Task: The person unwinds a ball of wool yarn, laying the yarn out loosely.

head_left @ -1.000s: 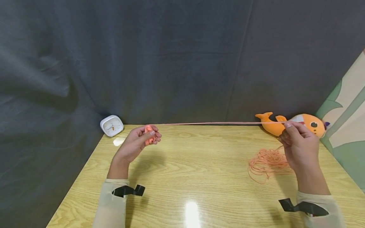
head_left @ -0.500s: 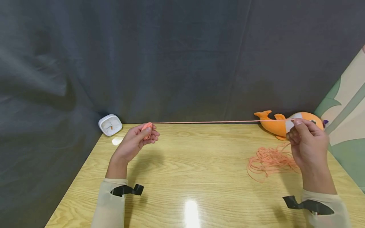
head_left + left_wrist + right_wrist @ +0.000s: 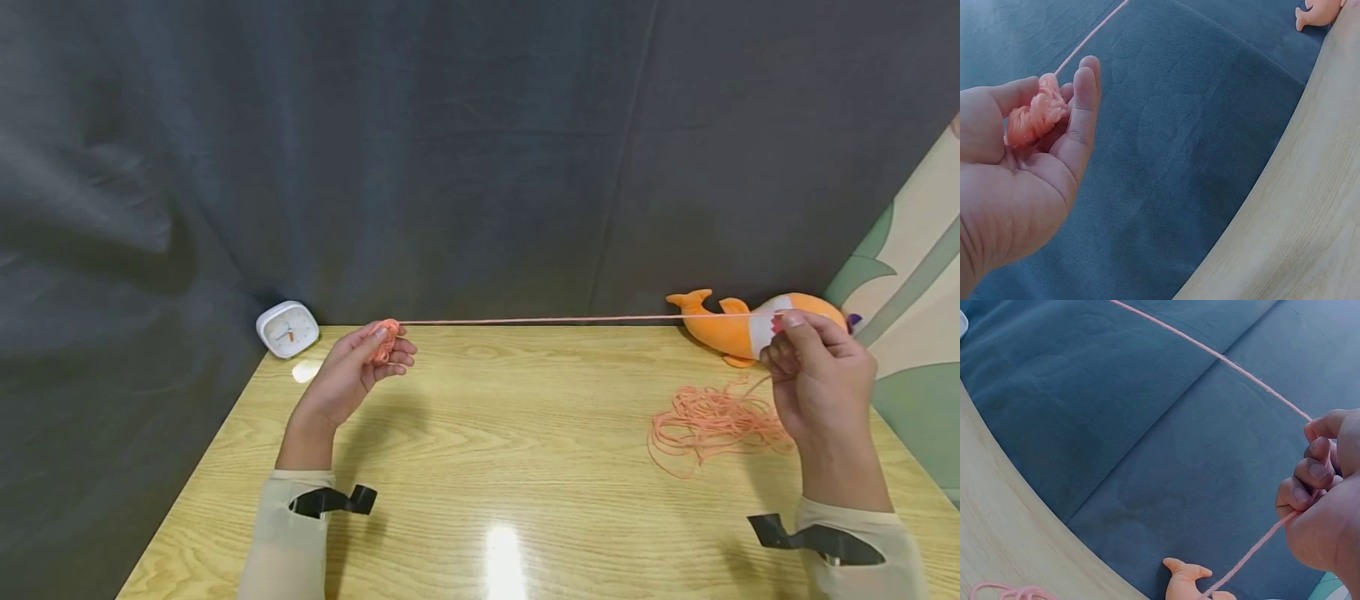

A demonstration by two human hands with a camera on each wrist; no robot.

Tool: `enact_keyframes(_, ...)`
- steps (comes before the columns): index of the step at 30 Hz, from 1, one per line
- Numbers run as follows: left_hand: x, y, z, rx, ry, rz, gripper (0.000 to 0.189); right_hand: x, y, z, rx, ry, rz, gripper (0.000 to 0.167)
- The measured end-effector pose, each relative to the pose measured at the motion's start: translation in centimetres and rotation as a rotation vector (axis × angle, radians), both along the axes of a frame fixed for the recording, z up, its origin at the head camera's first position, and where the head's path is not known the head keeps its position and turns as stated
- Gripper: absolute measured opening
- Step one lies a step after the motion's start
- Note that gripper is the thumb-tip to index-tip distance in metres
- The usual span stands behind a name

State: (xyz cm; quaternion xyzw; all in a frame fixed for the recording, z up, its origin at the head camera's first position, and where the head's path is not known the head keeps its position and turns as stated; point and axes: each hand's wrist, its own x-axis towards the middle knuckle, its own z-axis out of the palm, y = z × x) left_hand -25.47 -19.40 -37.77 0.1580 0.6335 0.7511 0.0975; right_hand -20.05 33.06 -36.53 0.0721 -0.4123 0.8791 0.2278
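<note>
My left hand [image 3: 341, 379] holds a small wound bundle of coral-pink yarn [image 3: 1038, 115] between thumb and fingers. From the top of that bundle a single taut strand [image 3: 540, 320] runs level across to my right hand [image 3: 825, 375]. There the thumb and index finger pinch the strand, and the other fingers curl over it. In the right wrist view the yarn leaves the bottom of the fist and slants down. A loose, tangled heap of the same yarn [image 3: 716, 421] lies on the table, left of and below my right hand.
At the back left corner of the wooden table [image 3: 465, 467] stands a white clock [image 3: 288, 330]. An orange plush whale [image 3: 720, 333] lies along the back right edge, partly behind my right hand. A dark curtain [image 3: 450, 167] hangs behind the table.
My right hand has moved right, drawing the strand longer and covering more of the plush whale's head. My left hand stays nearly in place, and the bundle has shifted slightly up in its fingers.
</note>
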Motion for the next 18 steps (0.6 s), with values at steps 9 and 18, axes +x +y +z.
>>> enact_keyframes(9, -0.03, 0.02, -0.07, 0.035, 0.024, 0.044, 0.019, 0.07, 0.06, -0.11, 0.003, -0.019, -0.007, 0.009)
enact_keyframes(18, -0.26, -0.05, -0.05, 0.015, 0.017, 0.175, 0.02, 0.22, 0.59, -0.05, -0.005, -0.049, -0.018, 0.012)
